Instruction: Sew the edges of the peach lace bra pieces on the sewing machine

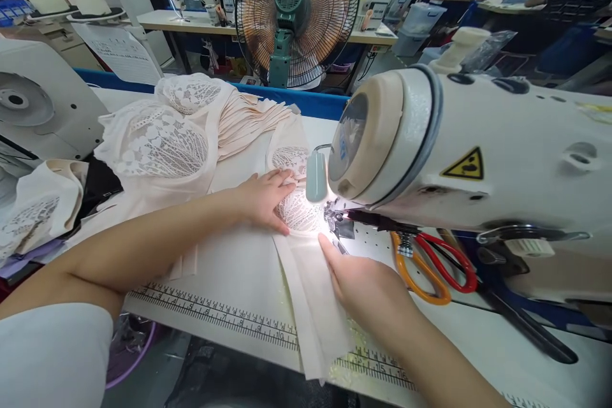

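A pale pink bra point(300, 209) with lace cups lies under the lit needle area of a white sewing machine point(521, 140). My left hand point(269, 199) rests flat on its lace, fingers spread toward the machine. On the near side, my right hand point(356, 274) is at the edge of the fabric, its index finger close to the presser foot point(331, 213); the other fingers and anything under them are hidden. A plain fabric band point(315, 319) hangs from the cup over the table's front edge. Beyond my left forearm sits a pile of lace bras point(162, 140).
Orange- and red-handled scissors point(433, 271) lie under the machine arm, beside a black handle point(530, 325). A printed ruler point(215, 315) runs along the table's front edge. Behind the table stands a large fan point(296, 19). More bra pieces point(43, 204) lie at far left.
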`<state>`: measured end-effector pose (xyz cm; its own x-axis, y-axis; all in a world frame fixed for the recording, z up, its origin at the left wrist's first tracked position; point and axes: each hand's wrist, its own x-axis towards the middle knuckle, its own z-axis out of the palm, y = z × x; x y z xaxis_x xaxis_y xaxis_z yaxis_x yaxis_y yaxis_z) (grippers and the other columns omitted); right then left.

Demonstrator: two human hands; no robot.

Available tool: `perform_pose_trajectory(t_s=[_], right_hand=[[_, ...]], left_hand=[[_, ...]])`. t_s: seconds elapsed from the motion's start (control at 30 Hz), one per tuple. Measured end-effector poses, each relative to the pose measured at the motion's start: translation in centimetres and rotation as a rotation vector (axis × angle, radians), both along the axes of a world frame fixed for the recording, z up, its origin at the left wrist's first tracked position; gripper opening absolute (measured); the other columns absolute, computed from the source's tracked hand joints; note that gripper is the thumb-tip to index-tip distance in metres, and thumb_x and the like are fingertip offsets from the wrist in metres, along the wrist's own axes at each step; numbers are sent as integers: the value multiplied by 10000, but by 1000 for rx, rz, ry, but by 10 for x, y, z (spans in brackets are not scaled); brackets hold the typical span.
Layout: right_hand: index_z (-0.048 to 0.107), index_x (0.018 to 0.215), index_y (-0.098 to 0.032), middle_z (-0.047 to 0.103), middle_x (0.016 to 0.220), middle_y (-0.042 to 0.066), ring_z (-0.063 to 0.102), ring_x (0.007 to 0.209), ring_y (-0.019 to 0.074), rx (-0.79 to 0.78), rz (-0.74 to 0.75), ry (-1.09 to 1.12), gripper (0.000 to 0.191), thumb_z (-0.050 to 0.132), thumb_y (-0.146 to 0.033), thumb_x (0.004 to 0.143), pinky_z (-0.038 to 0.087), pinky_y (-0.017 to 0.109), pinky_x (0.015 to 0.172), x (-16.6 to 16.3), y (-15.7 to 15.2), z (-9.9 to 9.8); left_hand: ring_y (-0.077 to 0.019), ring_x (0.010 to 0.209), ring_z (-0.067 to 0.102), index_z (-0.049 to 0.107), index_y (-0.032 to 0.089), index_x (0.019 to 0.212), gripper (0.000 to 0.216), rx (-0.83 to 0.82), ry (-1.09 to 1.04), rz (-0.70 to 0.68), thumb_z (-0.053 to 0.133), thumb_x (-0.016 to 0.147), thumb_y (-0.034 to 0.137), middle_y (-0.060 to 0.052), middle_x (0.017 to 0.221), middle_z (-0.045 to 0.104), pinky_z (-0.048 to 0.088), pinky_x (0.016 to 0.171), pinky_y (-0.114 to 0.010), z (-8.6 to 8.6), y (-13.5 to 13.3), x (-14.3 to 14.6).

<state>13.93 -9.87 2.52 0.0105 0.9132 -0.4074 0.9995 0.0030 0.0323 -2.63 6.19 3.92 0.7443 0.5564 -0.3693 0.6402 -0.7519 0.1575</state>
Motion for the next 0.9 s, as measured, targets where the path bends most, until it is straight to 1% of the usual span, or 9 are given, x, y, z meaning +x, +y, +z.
perform_pose_trajectory(t_s=[0.2,0.3,0.4,0.5,0.6,0.67,0.77,0.83,0.9], right_hand=[[274,1431,-210,502,536,-11,480,469,172,-19,-14,-9,625,430,-122,833,187,275,397,-2,0,3],[363,1386,-215,517,568,-9,480,474,163,78,19,15,555,428,-135,841,158,274,393,2,-11,-3],[418,1340,-230,540,630,-7,487,501,149,216,53,46,529,451,-129,821,149,259,399,9,-27,-14],[463,1294,-232,538,680,-5,491,534,139,329,105,70,524,473,-98,788,200,242,418,17,-44,-22],[490,1256,-225,519,710,-4,484,552,129,360,204,101,505,462,-69,777,261,230,439,25,-57,-23],[498,1238,-224,524,746,8,497,597,133,360,272,125,497,448,-55,774,315,226,469,31,-64,-23],[500,1228,-238,541,798,29,521,684,155,351,340,148,518,425,-31,760,384,235,536,37,-71,-25],[489,1245,-243,548,826,41,522,708,163,338,366,157,543,419,-25,752,401,239,554,40,-74,-28],[483,1257,-237,541,819,44,513,701,163,344,377,153,540,419,-35,761,395,237,542,41,-74,-31]], left_hand=[[-317,1403,13,240,140,1421,997,-2,-2,2,584,644,661,-164,1525,-20,189,1101,-473,0,16,7],[-311,1403,19,174,149,1445,1050,-3,3,10,598,625,649,-161,1526,-21,187,1103,-463,-2,21,9],[-314,1401,27,181,153,1443,1038,-5,-6,20,596,625,640,-156,1528,-18,188,1103,-448,-1,25,10],[-325,1397,49,229,152,1425,984,-12,-9,38,592,644,628,-159,1528,-11,219,1093,-436,1,29,11],[-346,1384,105,259,161,1402,936,2,-27,60,598,657,615,-172,1524,1,272,1059,-456,6,27,11],[-369,1353,187,311,138,1366,832,85,-77,85,590,704,556,-201,1510,70,302,1027,-487,8,15,12],[-325,1167,442,502,78,1173,420,245,-205,15,474,840,333,-224,1338,402,400,921,-452,5,-27,13],[-243,986,535,584,82,995,278,227,-289,-199,375,890,232,-174,1145,548,453,824,-366,-3,-62,13],[-198,895,541,606,94,935,269,183,-377,-452,406,899,271,-127,1036,586,469,773,-308,-15,-93,13]])
